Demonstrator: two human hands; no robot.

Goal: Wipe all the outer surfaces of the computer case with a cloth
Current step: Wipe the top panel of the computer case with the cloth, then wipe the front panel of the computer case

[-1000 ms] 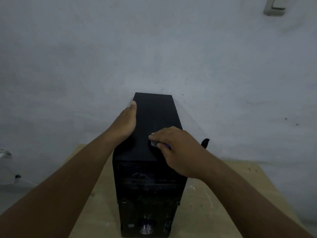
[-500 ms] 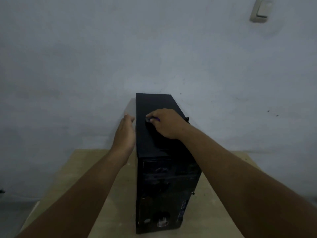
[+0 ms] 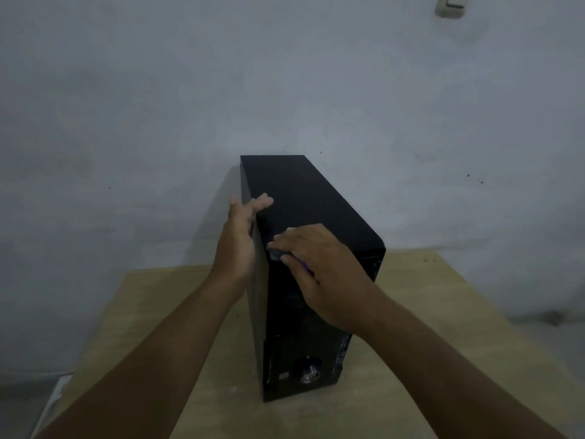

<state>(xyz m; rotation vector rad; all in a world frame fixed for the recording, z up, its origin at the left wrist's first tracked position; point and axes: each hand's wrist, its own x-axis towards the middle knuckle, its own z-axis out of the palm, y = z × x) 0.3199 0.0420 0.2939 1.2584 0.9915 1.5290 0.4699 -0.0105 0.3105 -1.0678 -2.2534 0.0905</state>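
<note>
- The black computer case [image 3: 304, 198] stands upright on the light wooden surface [image 3: 158, 312], about midway between its left and right edges. Its back end is toward the far edge by the wall and its front panel faces the near edge.
- The left hand [image 3: 237, 242] lies flat against the case's left side, fingers straight. The fingertips reach up over the top left edge, and the hand holds nothing.
- The right hand [image 3: 319, 274] rests on the near end of the case's top, just above the front panel. Its fingers are curled round a bunched cloth [image 3: 274, 255].
- Only a small grey wad and a purple sliver of the cloth show under the fingers.
- A round silver button [image 3: 308, 373] sits low on the front panel.
- A light switch [image 3: 449, 6] is on the grey wall, upper right.
</note>
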